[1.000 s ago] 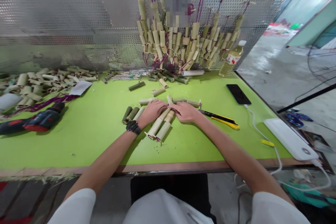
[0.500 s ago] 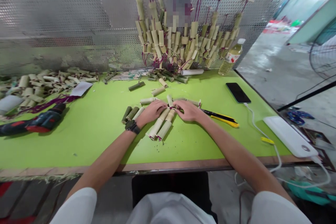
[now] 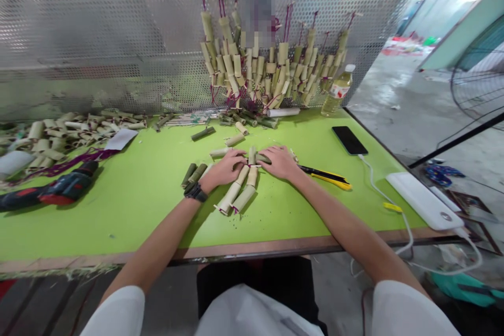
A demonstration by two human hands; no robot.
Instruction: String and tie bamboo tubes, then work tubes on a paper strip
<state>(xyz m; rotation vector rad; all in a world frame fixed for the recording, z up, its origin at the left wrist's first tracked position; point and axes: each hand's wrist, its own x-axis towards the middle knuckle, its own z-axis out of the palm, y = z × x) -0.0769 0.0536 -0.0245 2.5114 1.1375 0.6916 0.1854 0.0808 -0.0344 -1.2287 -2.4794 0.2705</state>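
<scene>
The left hand (image 3: pixel 230 166) and the right hand (image 3: pixel 279 161) are held palm down to the left of the cutter (image 3: pixel 331 178), the right hand being nearer, with its wrist just beside the cutter's black end. On the left wrist, well apart from the cutter, a black watch (image 3: pixel 196 191) is worn. The left fingers are curled toward the middle of a bamboo figure (image 3: pixel 243 198); whether anything is pinched by them cannot be told. The right fingers are laid, bent, over a short greenish tube of the figure; whether it is gripped cannot be told either.

The figure is laid flat on the green table (image 3: pixel 137 210), left of the cutter and partly covered by the hands. It is made up of pale green tubes: 1 is stood out at the top, and 2 legs, each of 2 sections, are slanted away from the cutter. Purple cord is seen at the middle joint and the leg ends.

Compared with 1.0 s ago, when the fingertips were brought together over the joint, the hands have been parted, and the top tube and joint are uncovered between them.
</scene>
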